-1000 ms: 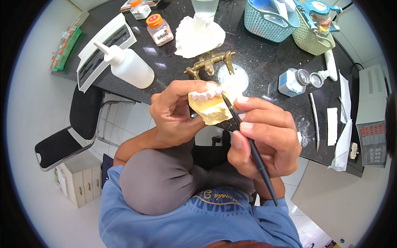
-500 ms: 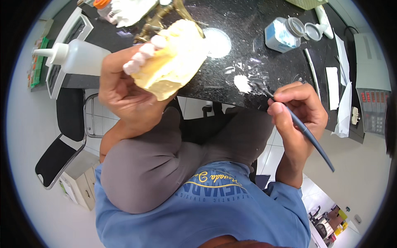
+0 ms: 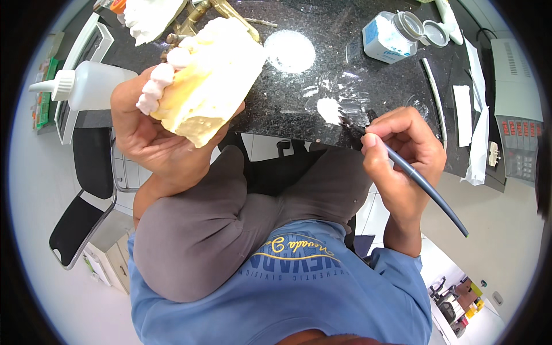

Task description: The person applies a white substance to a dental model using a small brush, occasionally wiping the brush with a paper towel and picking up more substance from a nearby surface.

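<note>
My left hand (image 3: 167,135) is closed around a yellow dental cast (image 3: 210,75) and holds it up off the worktop. A row of pale pinkish-white teeth (image 3: 154,87) lines the cast's left edge. The fingers behind the cast are partly hidden. In a pinch between thumb and fingertips, my right hand (image 3: 405,161) grips a slim dark brush (image 3: 422,183), its handle slanting down to the right. The dark brush tip is low over the black worktop (image 3: 276,109), at the edge of a small white mound (image 3: 329,110) with smears around it. Whether the tip touches the mound I cannot tell.
An uncapped jar (image 3: 388,40) of white material lies at the far right, its lid beside it. A brass-coloured frame (image 3: 192,20) and a white cast (image 3: 150,20) are at the back left. A squeeze bottle (image 3: 95,85) stands left; white strips (image 3: 462,115) lie right.
The cast and my left hand have shifted left in the picture. My right hand has moved slightly left, and the brush tip is closer to the white mound. The view has shifted a little.
</note>
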The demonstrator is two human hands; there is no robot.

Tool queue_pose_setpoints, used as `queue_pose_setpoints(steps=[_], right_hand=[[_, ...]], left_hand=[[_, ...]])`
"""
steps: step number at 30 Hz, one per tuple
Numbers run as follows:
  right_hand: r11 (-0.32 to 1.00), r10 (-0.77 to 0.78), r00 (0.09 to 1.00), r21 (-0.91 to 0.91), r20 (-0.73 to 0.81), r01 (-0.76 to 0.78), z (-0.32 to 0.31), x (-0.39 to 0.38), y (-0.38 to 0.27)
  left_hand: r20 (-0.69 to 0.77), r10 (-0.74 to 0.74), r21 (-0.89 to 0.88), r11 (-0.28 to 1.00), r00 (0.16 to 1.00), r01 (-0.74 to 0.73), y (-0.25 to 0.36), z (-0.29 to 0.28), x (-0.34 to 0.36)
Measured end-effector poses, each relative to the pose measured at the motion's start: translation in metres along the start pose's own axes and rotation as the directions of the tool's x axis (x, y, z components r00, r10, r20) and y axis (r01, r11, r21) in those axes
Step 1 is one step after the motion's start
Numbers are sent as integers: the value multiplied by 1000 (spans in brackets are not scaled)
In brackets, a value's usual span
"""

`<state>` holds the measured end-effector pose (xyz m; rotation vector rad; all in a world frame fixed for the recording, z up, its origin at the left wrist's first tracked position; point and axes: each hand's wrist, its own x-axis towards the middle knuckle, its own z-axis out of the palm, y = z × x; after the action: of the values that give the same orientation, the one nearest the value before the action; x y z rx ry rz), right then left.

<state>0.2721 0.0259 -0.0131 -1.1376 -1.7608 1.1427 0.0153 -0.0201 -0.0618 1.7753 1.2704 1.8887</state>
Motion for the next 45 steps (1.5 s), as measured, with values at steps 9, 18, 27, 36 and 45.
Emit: queue_pose_setpoints(steps=[9,18,27,36,45], right_hand=[[999,23,999,26,-33,-23,1,1,-1],[999,36,999,33,-15,-35,0,0,-2],[981,-103,994,162,-42,108,1,-1,4],[671,-670,717,255,-194,696,54,20,-29],[600,-732,637,213,-243,771,84,33,-37]], left_hand=[[18,-14,1,1000,1000,14,1,-2,0],[58,-18,44,999,998,16,5,-1,1],[-87,-91,-235,970,992,68,8,8,-4],[-19,-9,-204,979,1000,5,11,13,8],[-64,70,-234,969,995,-83,13,13,11]])
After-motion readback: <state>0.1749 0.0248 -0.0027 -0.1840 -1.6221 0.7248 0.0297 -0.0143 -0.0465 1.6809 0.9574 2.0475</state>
